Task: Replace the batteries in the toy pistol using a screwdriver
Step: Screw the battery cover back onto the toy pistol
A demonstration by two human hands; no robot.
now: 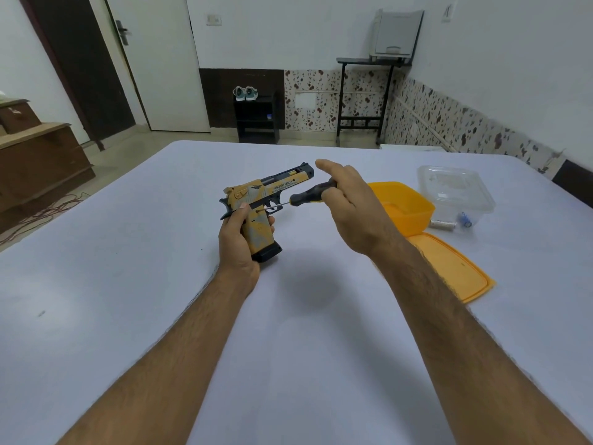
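Left hand (239,239) is gripping yellow-and-grey plastic toy pistol (266,197) by its grip; right hand (349,203) is holding black-handled screwdriver (308,195), forefinger extended. Tip wants seating squarely before turning.

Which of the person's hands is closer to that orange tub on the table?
The right. The right hand, holding the screwdriver, hovers just left of the orange tub. The left hand grips the toy pistol further left, beyond the right hand.
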